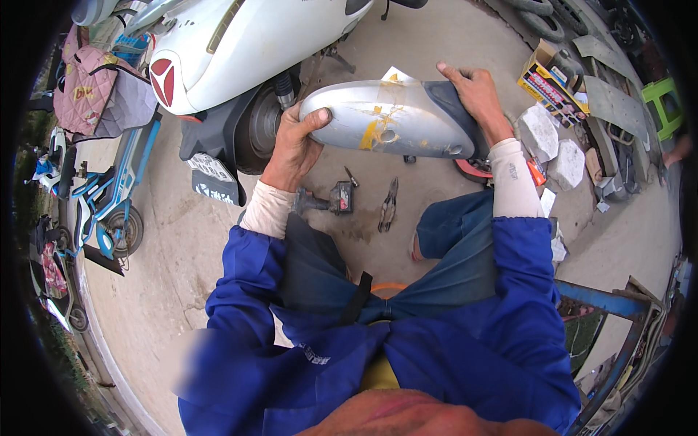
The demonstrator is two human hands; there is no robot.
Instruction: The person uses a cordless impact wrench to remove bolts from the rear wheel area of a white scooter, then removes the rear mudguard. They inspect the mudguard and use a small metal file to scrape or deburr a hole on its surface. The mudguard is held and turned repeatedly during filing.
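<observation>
A silver-grey scooter fender (363, 116) with yellow tape-like patches and scuffs is held lengthwise in front of me, above the floor. My left hand (297, 142) grips its left end, thumb on top and fingers underneath, close to the scooter's rear wheel (259, 123). At the darker right end, my right hand (476, 94) is closed around the edge, its fingers partly hidden. Below the fender, between my knees, lie a cordless driver (339, 198), pliers (388, 206) and a small dark tool (352, 176).
A white scooter (247, 43) stands at the upper left, its licence plate (211, 171) facing me. On the right are a colourful cardboard box (549, 87), white foam blocks (566, 163) and a green stool (662, 105). A blue scooter (120, 196) is parked far left.
</observation>
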